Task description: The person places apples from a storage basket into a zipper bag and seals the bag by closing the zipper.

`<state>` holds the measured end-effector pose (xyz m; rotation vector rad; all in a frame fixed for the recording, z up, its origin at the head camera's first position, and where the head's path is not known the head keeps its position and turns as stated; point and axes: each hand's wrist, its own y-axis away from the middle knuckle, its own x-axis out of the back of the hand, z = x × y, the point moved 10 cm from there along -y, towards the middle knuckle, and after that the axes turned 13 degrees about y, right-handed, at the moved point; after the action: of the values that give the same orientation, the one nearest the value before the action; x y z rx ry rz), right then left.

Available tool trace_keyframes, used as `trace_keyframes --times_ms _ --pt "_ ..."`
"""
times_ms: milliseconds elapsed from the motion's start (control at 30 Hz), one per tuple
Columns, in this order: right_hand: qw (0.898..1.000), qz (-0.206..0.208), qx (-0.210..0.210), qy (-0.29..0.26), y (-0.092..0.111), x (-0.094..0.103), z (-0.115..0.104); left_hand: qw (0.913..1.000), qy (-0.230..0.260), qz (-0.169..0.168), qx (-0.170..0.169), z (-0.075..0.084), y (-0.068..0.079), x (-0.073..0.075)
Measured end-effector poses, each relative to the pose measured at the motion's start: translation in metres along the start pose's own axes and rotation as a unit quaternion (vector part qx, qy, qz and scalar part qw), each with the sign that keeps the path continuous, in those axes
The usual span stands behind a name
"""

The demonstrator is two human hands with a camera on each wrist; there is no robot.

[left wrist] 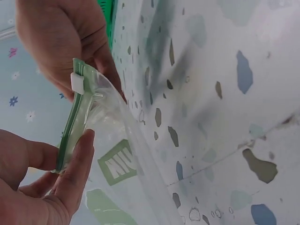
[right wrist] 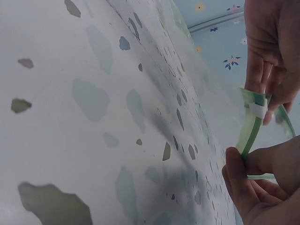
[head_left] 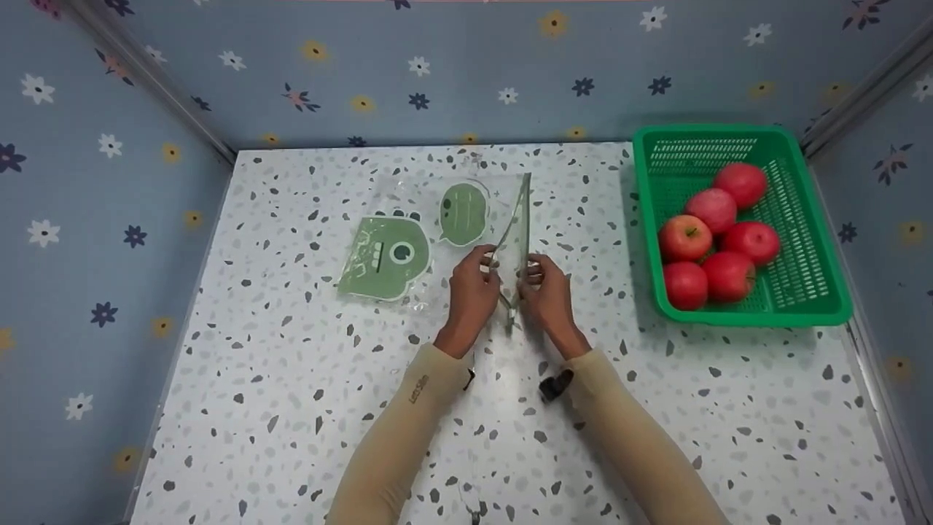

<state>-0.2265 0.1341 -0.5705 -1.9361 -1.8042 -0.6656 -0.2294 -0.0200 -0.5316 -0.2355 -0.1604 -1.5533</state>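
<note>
A clear plastic slider zip bag (head_left: 498, 197) with green cartoon prints lies on the speckled table, its mouth toward the right and spread into a narrow gap. My left hand (head_left: 472, 292) pinches the left edge of the mouth between thumb and fingers. On the opposite edge, my right hand (head_left: 548, 295) pinches the green zip strip (right wrist: 253, 133). The white slider (left wrist: 77, 83) sits at the near end of the strip, between the hands. Through the clear film in the left wrist view, nothing shows inside the part near the mouth.
To the right stands a green plastic basket (head_left: 743, 318) with several red apples (head_left: 731, 277) in it. Blue flowered panels (head_left: 466, 73) enclose the table (head_left: 255, 408) at the back and both sides.
</note>
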Motion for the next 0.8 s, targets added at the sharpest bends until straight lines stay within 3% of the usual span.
trace_keyframes --times_ms 400,600,800 --pt "0.999 0.021 -0.029 -0.003 -0.004 0.009 0.01 0.9967 0.078 0.023 0.004 0.004 0.0 0.012" --pt "0.998 0.025 -0.055 -0.007 -0.007 0.008 0.018 0.9899 0.138 0.028 0.015 0.001 -0.003 0.015" --pt "0.996 0.022 -0.076 -0.052 -0.008 0.007 0.024 0.982 0.185 0.038 0.012 0.003 -0.004 0.018"
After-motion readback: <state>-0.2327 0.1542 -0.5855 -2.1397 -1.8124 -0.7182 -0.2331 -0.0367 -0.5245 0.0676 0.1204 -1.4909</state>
